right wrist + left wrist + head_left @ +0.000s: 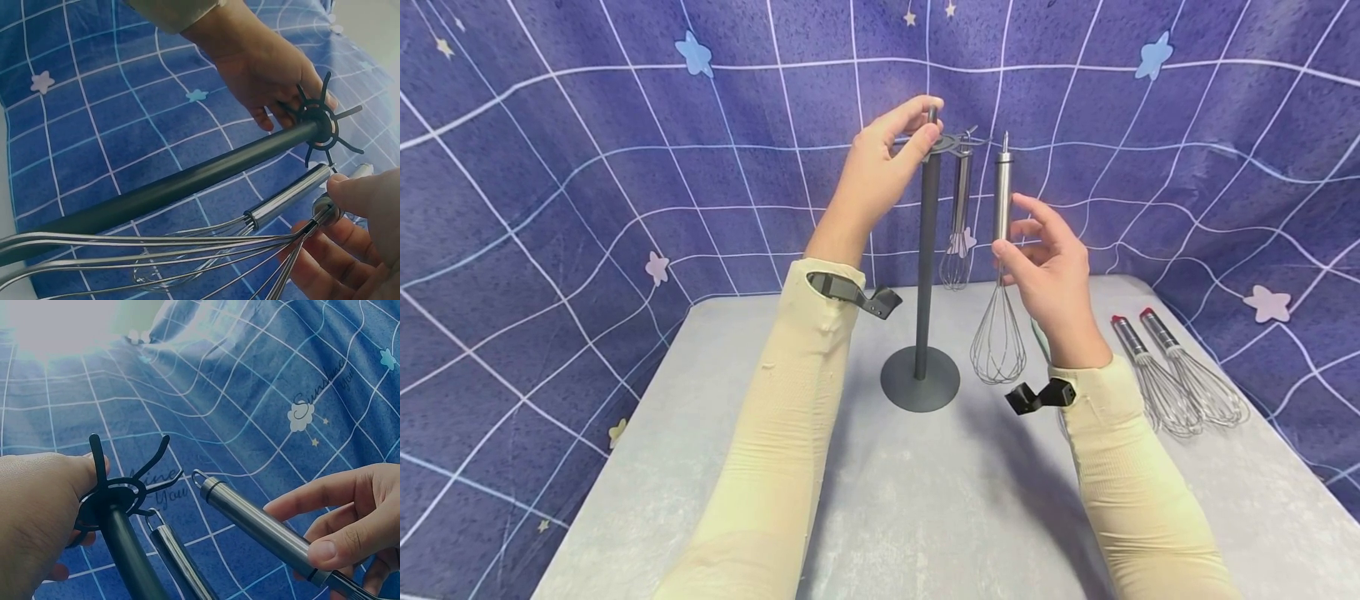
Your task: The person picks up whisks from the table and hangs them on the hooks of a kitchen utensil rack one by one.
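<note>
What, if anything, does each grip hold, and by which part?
Right grip: a whisk, by the lower end of its handle. Left grip: the stand, by its top.

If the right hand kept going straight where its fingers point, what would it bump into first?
Past the whisk it holds, the right hand would probably meet the hanging whisk first, though depth is hard to judge.

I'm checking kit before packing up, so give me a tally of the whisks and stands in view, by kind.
Held whisk: 1
Hanging whisk: 1
Red-tipped whisks lying down: 2
Dark stand: 1
Total: 5

Greenish item, mostly hidden, kind unclear: not counted.
</note>
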`<action>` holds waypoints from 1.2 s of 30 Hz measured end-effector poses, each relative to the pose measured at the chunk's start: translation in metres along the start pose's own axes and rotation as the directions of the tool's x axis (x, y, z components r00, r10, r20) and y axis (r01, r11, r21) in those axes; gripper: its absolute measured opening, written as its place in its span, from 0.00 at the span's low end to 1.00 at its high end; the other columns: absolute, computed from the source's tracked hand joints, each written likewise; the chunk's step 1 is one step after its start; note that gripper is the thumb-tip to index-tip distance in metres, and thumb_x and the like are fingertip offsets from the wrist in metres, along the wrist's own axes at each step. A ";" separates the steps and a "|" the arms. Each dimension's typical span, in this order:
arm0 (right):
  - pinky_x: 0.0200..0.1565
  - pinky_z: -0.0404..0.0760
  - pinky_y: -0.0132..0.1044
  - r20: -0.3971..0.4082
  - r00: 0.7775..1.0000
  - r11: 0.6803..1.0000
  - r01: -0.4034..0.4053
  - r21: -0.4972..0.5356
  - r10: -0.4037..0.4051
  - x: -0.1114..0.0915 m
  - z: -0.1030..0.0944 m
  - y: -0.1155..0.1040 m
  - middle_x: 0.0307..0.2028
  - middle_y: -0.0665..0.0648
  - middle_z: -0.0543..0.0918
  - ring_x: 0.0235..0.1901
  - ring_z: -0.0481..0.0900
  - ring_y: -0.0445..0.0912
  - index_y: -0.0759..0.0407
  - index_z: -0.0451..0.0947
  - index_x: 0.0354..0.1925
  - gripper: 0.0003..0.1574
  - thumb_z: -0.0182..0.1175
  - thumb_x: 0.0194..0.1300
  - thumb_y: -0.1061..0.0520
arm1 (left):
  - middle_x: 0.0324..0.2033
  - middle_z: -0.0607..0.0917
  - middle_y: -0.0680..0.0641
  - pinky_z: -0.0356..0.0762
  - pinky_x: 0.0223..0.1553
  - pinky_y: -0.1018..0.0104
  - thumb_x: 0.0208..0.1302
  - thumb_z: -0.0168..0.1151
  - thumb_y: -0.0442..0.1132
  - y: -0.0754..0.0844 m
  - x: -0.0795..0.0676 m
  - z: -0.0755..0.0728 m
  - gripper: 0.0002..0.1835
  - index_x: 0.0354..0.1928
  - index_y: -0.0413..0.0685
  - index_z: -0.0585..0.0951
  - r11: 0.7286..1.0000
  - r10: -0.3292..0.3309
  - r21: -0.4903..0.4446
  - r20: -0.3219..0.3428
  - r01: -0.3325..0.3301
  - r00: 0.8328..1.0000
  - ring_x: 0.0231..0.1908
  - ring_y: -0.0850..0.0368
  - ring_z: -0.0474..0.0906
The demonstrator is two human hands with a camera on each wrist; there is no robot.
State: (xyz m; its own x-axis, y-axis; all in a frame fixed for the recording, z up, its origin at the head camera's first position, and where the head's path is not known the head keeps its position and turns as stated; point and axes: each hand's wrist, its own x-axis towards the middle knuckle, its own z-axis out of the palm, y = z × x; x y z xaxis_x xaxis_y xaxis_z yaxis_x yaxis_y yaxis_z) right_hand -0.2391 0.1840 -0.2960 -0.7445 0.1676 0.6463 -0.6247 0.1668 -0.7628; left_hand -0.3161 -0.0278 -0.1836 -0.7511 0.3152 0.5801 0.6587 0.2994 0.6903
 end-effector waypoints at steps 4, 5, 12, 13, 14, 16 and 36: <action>0.26 0.83 0.32 0.011 1.000 1.000 0.009 -0.015 -0.008 0.000 0.002 -0.001 0.38 0.53 0.82 0.27 0.85 0.42 0.51 0.76 0.66 0.35 0.67 0.63 0.69 | 0.62 0.81 0.56 0.69 0.63 0.65 0.75 0.58 0.50 0.000 0.000 -0.001 0.21 0.66 0.59 0.78 1.000 -0.005 0.000 -0.003 0.005 1.000 0.63 0.67 0.71; 0.26 0.83 0.32 0.013 1.000 1.000 0.010 -0.016 -0.010 0.000 0.002 -0.001 0.38 0.53 0.82 0.27 0.85 0.43 0.52 0.76 0.66 0.35 0.67 0.63 0.69 | 0.61 0.81 0.56 0.69 0.63 0.65 0.75 0.58 0.50 0.000 0.000 -0.001 0.21 0.66 0.59 0.78 1.000 -0.006 -0.001 -0.003 0.006 1.000 0.63 0.67 0.71; 0.26 0.83 0.33 0.029 1.000 1.000 0.007 -0.019 -0.007 0.000 0.004 -0.001 0.39 0.54 0.81 0.27 0.84 0.42 0.50 0.76 0.66 0.36 0.67 0.62 0.69 | 0.61 0.81 0.56 0.69 0.63 0.65 0.75 0.58 0.50 0.000 -0.001 -0.001 0.21 0.66 0.60 0.78 1.000 -0.010 -0.001 -0.005 0.010 1.000 0.62 0.67 0.71; 0.26 0.83 0.32 0.031 0.999 1.000 0.007 -0.021 -0.007 -0.001 0.004 -0.001 0.40 0.54 0.81 0.27 0.84 0.42 0.50 0.76 0.66 0.36 0.68 0.62 0.69 | 0.61 0.81 0.56 0.69 0.63 0.65 0.75 0.58 0.50 0.000 -0.001 -0.001 0.21 0.66 0.60 0.78 1.000 -0.011 0.000 -0.004 0.011 1.000 0.62 0.67 0.71; 0.26 0.83 0.32 0.032 0.999 1.000 0.010 -0.020 -0.009 -0.001 0.005 0.000 0.40 0.54 0.81 0.27 0.84 0.42 0.50 0.76 0.66 0.36 0.68 0.62 0.69 | 0.62 0.81 0.56 0.69 0.63 0.65 0.75 0.58 0.50 0.000 -0.001 -0.001 0.21 0.66 0.60 0.78 1.000 -0.011 0.000 -0.003 0.011 1.000 0.62 0.67 0.71; 0.26 0.82 0.31 0.033 0.999 1.000 0.016 -0.019 -0.015 -0.001 0.005 -0.001 0.39 0.54 0.81 0.27 0.84 0.42 0.50 0.76 0.66 0.36 0.68 0.62 0.69 | 0.62 0.81 0.55 0.69 0.63 0.65 0.75 0.58 0.50 0.001 0.000 -0.001 0.21 0.67 0.59 0.77 1.000 -0.007 0.000 0.000 0.007 1.000 0.62 0.67 0.71; 0.27 0.82 0.32 0.072 0.997 0.998 0.016 -0.060 -0.012 -0.003 0.011 -0.002 0.40 0.55 0.81 0.28 0.84 0.42 0.49 0.76 0.67 0.36 0.68 0.63 0.69 | 0.62 0.80 0.56 0.68 0.63 0.65 0.75 0.58 0.50 0.000 0.000 0.000 0.21 0.67 0.60 0.77 1.000 -0.014 -0.008 -0.003 0.014 1.000 0.63 0.67 0.71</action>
State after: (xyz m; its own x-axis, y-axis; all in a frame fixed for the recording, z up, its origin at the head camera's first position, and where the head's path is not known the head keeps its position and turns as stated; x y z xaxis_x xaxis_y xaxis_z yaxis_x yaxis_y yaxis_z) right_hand -0.2384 0.1724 -0.2965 -0.7523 0.0948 0.6520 -0.6213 0.2272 -0.7499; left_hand -0.3160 -0.0272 -0.1835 -0.7607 0.3084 0.5712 0.6474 0.2969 0.7019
